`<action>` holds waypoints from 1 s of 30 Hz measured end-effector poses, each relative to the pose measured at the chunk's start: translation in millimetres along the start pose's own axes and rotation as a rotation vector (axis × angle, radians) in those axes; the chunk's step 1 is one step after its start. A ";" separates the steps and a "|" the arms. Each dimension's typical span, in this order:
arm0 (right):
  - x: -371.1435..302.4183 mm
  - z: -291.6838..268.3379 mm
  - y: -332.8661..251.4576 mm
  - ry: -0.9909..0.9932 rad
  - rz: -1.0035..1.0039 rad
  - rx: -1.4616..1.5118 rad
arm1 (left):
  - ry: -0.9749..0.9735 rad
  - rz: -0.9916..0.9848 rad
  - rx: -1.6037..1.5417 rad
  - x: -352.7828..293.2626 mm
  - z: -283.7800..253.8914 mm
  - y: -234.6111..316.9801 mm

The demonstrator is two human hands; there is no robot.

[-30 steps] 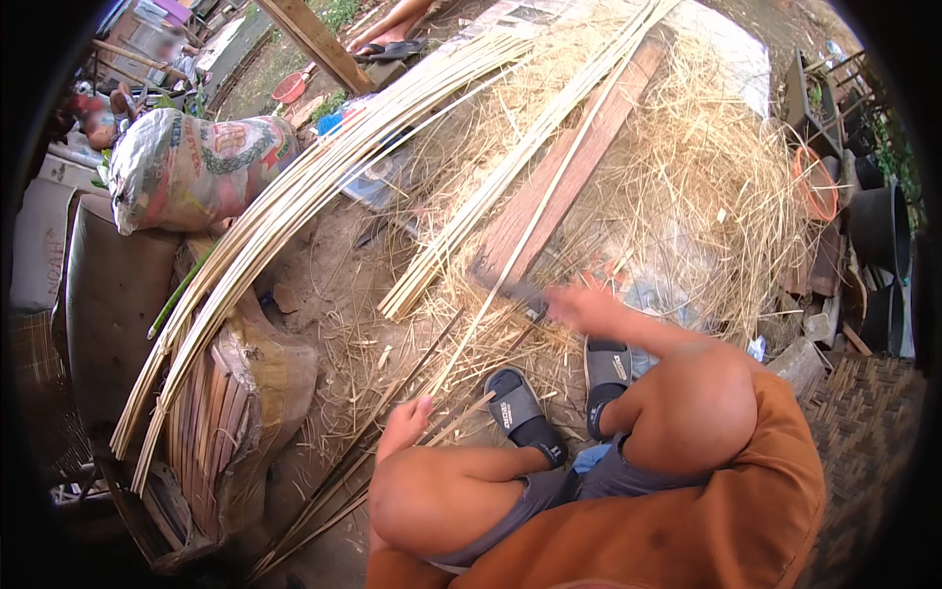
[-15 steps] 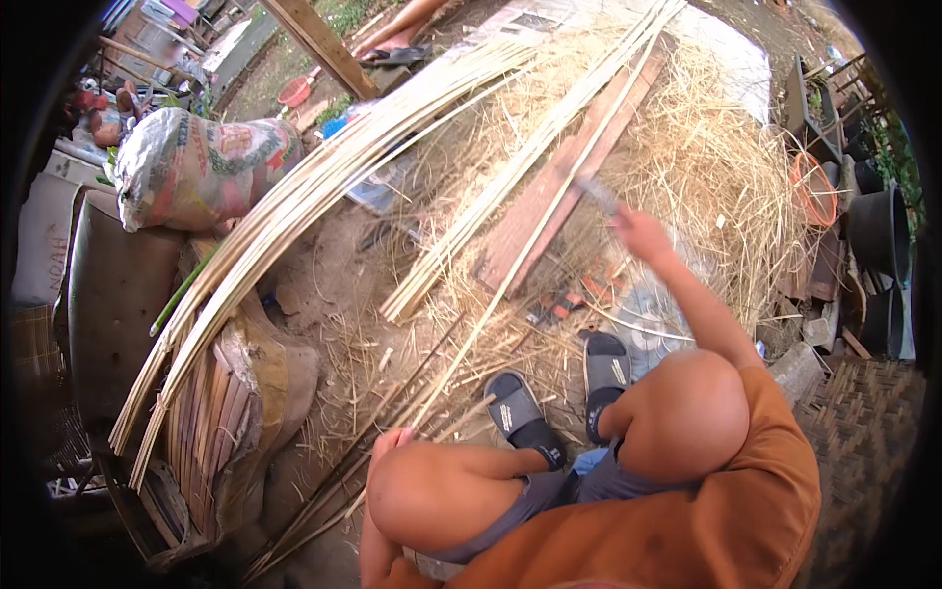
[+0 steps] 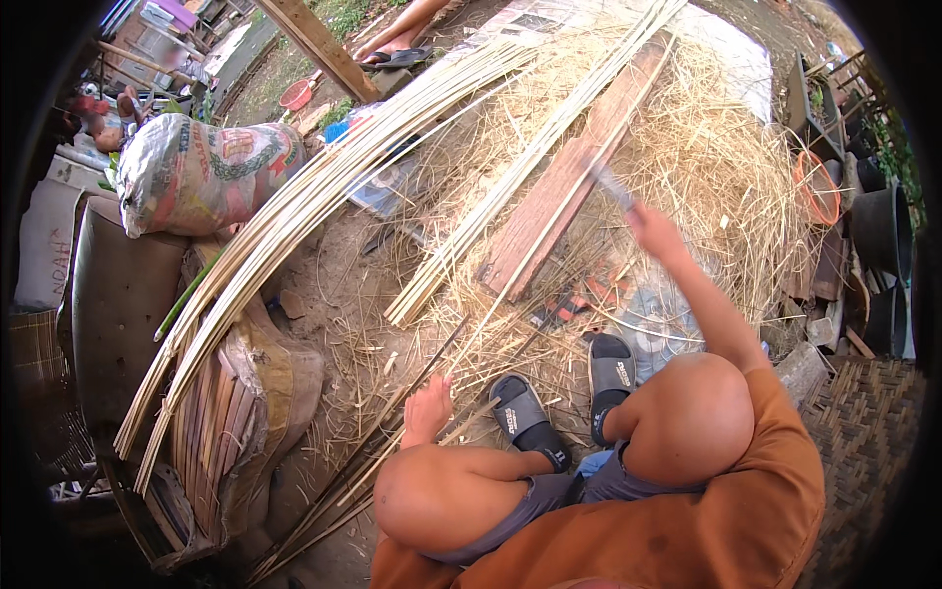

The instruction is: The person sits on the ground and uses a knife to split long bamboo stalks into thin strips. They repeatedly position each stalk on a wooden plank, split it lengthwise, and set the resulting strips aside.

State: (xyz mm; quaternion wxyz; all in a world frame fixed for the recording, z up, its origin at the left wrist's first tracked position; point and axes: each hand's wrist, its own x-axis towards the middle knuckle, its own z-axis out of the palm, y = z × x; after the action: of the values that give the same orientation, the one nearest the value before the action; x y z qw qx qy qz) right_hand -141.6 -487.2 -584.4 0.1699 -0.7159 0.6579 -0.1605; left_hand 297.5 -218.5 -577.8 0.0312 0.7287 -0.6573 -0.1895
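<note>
My left hand [image 3: 429, 404] is closed around the near end of a long, thin bamboo strip [image 3: 551, 228], just beyond my left knee. From there the strip runs away over a reddish-brown wooden plank [image 3: 530, 214] on the ground. A knife [image 3: 612, 186] is in my right hand [image 3: 655, 236], its somewhat blurred blade at the strip above the plank's right edge. Left of the plank lies a bundle of pale strips [image 3: 471, 231]. Curly shavings [image 3: 716, 182] are heaped to the right.
A larger bundle of long strips [image 3: 324, 187] arches across the left, near a stuffed sack [image 3: 211, 167]. Dark sticks [image 3: 334, 506] lie by my left leg. Black tubs [image 3: 878, 231] and an orange basket [image 3: 816, 187] stand at right. Another person's foot [image 3: 397, 44] shows behind a wooden post [image 3: 319, 49].
My left hand has moved forward and right, out from behind my knee, carrying the strip's end. My right hand and the knife have shifted slightly right and away from me.
</note>
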 end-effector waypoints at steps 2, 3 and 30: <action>27.4 -19.1 49.6 0.150 0.132 -0.117 | -0.046 -0.037 -0.107 10.0 -2.0 11.5; 28.8 -14.8 28.4 0.039 0.106 -0.042 | -0.027 -0.043 -0.188 11.9 -1.4 4.4; -136.0 77.2 -136.0 -0.430 -0.698 0.067 | 0.086 -0.045 -0.079 29.7 -3.2 9.1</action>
State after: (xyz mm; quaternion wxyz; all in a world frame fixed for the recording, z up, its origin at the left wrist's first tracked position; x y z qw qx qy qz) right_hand 2.8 -338.7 -592.2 0.2622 -0.9073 0.3196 -0.0768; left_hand 291.8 -249.2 -579.1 0.0838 0.7489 -0.6309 -0.1844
